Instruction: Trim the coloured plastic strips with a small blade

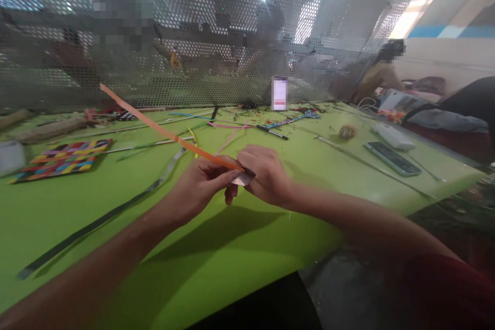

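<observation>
Green desk (325, 165) is backing onto a perforated metal screen (224, 82). Over it, toward the near edge, left hand (209, 178) is pinching an orange strip (150, 123); right hand (266, 172) is bunching at its lower end, exact grip hidden. I'd be keeping that strip flat.

both hands (265, 172) hold an orange strip (154, 126) above a green table (96, 196); a phone (392, 158) lies right.

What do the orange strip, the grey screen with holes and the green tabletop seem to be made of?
Orange strip: plastic or paper, fairly smooth; flat and ribbon-thin.
Grey screen: probably metal, dull; regular punched holes.
Green tabletop: perhaps plastic-covered, satin; pale sheen toward the right.
</observation>
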Demonstrator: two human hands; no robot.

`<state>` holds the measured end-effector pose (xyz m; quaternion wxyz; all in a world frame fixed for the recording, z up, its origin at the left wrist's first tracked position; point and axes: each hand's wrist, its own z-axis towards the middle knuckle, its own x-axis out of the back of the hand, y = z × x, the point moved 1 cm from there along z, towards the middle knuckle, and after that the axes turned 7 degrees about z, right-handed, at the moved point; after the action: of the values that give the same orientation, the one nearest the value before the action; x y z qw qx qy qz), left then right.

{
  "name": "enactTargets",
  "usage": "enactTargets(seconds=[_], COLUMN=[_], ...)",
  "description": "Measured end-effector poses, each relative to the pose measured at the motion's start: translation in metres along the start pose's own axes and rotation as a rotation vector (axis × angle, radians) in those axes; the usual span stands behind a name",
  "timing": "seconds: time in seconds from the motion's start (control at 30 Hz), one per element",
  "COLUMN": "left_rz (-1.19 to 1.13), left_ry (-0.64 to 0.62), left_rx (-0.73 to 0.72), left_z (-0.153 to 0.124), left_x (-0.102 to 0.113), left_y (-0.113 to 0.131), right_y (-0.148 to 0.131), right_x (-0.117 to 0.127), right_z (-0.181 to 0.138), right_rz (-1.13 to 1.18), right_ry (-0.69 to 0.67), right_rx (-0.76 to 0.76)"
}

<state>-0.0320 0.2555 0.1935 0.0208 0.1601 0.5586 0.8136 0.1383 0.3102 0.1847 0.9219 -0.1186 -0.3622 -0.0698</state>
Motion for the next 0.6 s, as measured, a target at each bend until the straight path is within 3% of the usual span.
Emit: enactTargets(seconds=[0.6], left_rz=[0.085], left_ry=[0.01], left_rx=[-0.003], left_z=[-0.0012], left_x=[0.0016], left_y=[0.0021], right_y=[-0.0022], right_x=[-0.0018], right_z=[0.0007], right_rz=[0.012], right_ry=[-0.033], right_rx=[-0.073])
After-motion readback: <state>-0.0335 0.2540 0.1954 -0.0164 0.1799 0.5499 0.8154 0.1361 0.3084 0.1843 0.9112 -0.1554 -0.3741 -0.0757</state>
